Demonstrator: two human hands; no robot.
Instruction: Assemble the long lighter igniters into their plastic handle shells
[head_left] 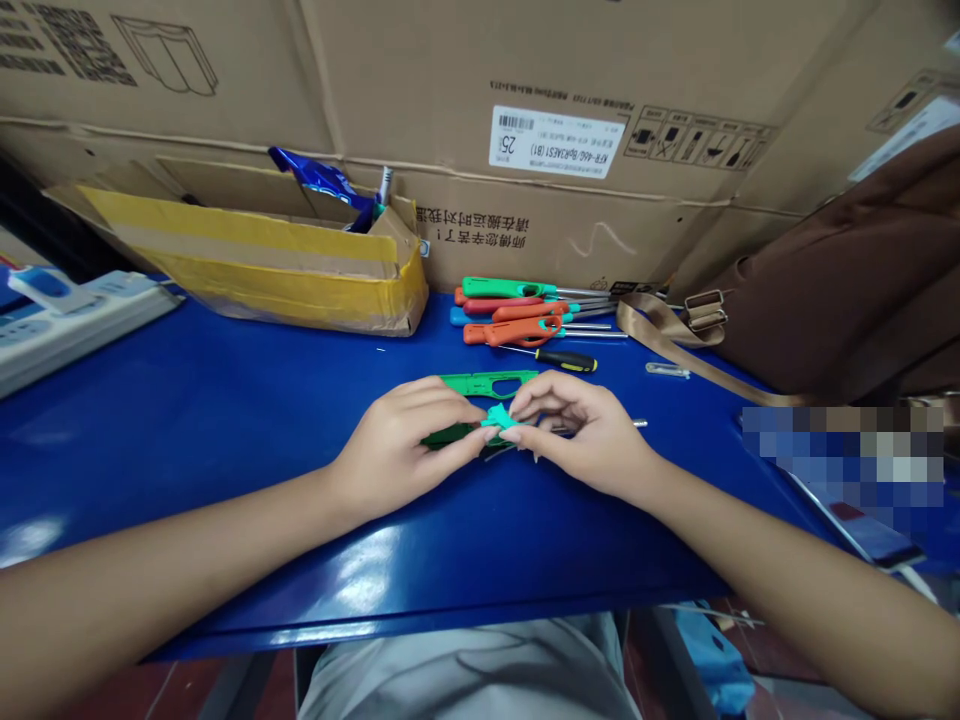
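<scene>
My left hand and my right hand meet at the middle of the blue table. Both pinch a small teal plastic piece between thumb and fingertips. Under my left fingers lies a dark green lighter body, which that hand also holds down. A lighter green plastic shell half lies flat just behind the hands. A thin metal rod sticks out to the right from under my right hand.
Several long-nosed lighters, green, orange and blue, lie behind the hands with a black-handled screwdriver. A taped cardboard box stands at the back left, a power strip far left, a brown bag with strap right.
</scene>
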